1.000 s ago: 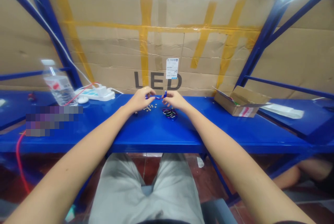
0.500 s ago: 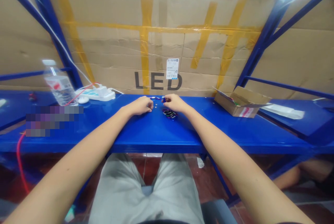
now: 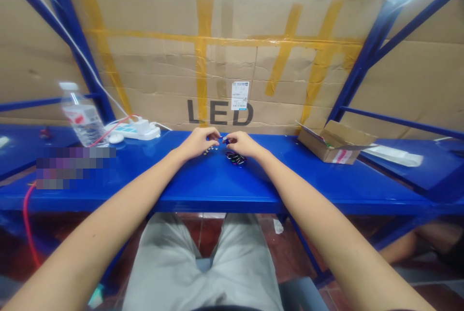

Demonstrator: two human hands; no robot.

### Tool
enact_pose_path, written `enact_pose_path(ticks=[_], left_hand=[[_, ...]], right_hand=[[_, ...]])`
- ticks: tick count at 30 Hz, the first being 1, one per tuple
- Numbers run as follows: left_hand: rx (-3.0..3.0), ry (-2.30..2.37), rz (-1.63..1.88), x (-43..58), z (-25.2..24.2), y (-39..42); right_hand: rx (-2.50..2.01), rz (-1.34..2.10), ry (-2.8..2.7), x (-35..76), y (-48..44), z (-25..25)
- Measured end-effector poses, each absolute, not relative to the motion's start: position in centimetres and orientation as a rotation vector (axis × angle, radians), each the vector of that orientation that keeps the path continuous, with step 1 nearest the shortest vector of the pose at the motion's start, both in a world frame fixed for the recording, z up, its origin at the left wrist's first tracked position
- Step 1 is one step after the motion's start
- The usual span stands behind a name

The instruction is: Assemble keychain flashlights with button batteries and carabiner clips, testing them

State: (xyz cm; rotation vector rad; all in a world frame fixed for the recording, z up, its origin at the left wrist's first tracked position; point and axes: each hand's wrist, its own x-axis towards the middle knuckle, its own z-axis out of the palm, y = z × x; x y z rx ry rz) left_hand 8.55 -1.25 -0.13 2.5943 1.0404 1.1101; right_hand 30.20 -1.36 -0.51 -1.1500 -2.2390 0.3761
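My left hand (image 3: 200,142) is above the blue table (image 3: 217,183), its thumb and fingers pinched round a thin blue shiny piece (image 3: 220,137). Just to the right, my right hand (image 3: 242,143) grips a small blue cylinder (image 3: 226,140) with a pale end. The two pieces nearly meet; whether they touch I cannot tell. Several small round shiny discs (image 3: 206,152) lie on the table beneath my left hand. Below my right hand sits a small heap of dark and shiny loop-shaped pieces (image 3: 235,158).
A cardboard box (image 3: 335,144) with open flaps stands at the right, beside a white packet (image 3: 397,154). At the left are a water bottle (image 3: 85,120), a white power strip (image 3: 139,130) and a red cable (image 3: 28,224). A large cardboard sheet (image 3: 163,74) closes off the back.
My left hand has risen slightly and taken hold of the blue shiny piece that lay on the table behind it. More small discs now show below it. My right hand has hardly moved.
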Motion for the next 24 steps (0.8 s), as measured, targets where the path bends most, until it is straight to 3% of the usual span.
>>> enact_pose_path(ticks=[24], left_hand=[[3.134, 0.619, 1.524, 10.1, -1.5, -1.7]], right_hand=[[-0.834, 0.306, -2.102, 29.9, -0.6, -0.9]])
